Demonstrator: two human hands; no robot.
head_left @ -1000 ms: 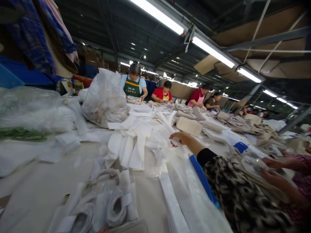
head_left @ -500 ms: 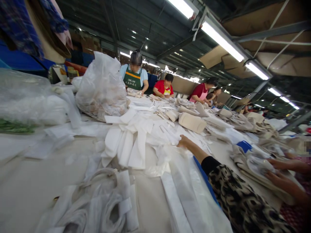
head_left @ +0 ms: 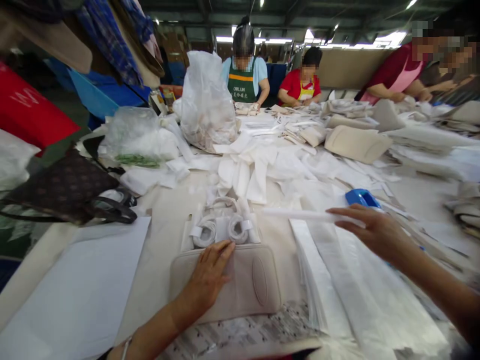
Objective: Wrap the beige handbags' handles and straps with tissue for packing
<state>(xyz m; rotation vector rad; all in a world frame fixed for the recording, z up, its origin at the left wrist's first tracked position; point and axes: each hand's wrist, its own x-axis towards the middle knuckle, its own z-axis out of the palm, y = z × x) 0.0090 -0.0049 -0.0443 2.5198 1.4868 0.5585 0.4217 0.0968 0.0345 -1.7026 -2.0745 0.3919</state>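
My left hand (head_left: 208, 277) lies with its fingers extended on a beige flat bag (head_left: 240, 285), fingertips at its upper edge. Just beyond that edge sit two rolled, wrapped straps (head_left: 237, 229) with white bands, on white padding. At the right, my right hand (head_left: 369, 225) pinches the end of a thin white strip (head_left: 307, 214), which extends left toward the wrapped straps. A blue tape dispenser (head_left: 362, 198) is right behind my right hand. Below it, long clear plastic sleeves (head_left: 360, 280) lie on the table.
White foam sheets (head_left: 243, 172) and a big plastic bag (head_left: 208, 105) lie farther back. At left are a white sheet (head_left: 78, 285) and a dark brown handbag (head_left: 67, 185). Several people work behind the table, near piles of beige pieces (head_left: 356, 142).
The view has swung left and down. My left hand and the beige bag have come into view. My right hand has left the white sheets and now holds a thin white strip.
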